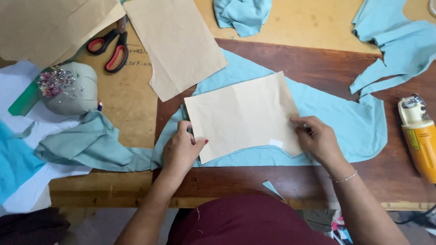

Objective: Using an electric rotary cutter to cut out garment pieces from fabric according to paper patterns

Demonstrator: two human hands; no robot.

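A tan paper pattern piece [243,115], roughly rectangular with a curved lower edge, lies flat on a light blue cut cloth panel [345,120] spread over the dark wooden tabletop [318,63]. The left hand [181,147] pinches the paper's lower left corner, fingers curled closed on paper and cloth together; the right hand [318,138] presses its right edge with bent fingers, gripping little beyond the margin. The paper seems likely to skew on the slippery cloth if either hand eases, since no pins show along it. Both wrists lie low, forearms angled inward. Near the left sit a grey pincushion [72,88] and red-handled scissors [111,45]; a yellow power cutter [420,136] rests at the right.
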